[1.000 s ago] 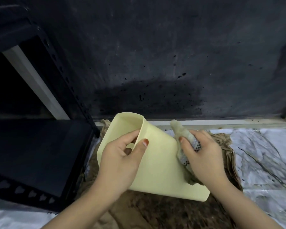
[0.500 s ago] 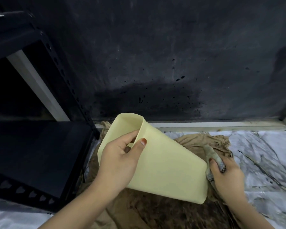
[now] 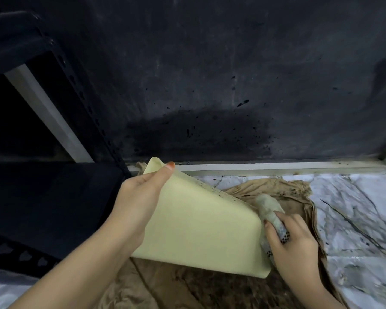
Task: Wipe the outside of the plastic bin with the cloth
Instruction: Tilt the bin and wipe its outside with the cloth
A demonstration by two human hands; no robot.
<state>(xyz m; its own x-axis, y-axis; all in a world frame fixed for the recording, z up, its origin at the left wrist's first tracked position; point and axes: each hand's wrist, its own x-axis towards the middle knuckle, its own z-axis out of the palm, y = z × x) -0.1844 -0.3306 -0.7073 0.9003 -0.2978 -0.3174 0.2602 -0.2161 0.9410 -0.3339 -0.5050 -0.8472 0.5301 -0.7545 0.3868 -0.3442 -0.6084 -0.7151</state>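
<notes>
left hand (image 3: 140, 201) clamped on pale yellow plastic bin (image 3: 201, 233) rim, bin tilted over brown rag (image 3: 283, 190) near floor's wall edge | right hand (image 3: 292, 244) fisted round cloth (image 3: 269, 210), pressed against bin's base end

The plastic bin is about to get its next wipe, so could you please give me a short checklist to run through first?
1. Left hand grips the pale yellow plastic bin at its rim: ok.
2. Right hand holds the bunched cloth: ok.
3. Cloth touches the bin's base end: ok.
4. Bin is tilted, base toward the right hand: ok.
5. Brown fabric lies under the work area: ok.
6. Perforated side and hidden underside are clean: cannot tell.
</notes>
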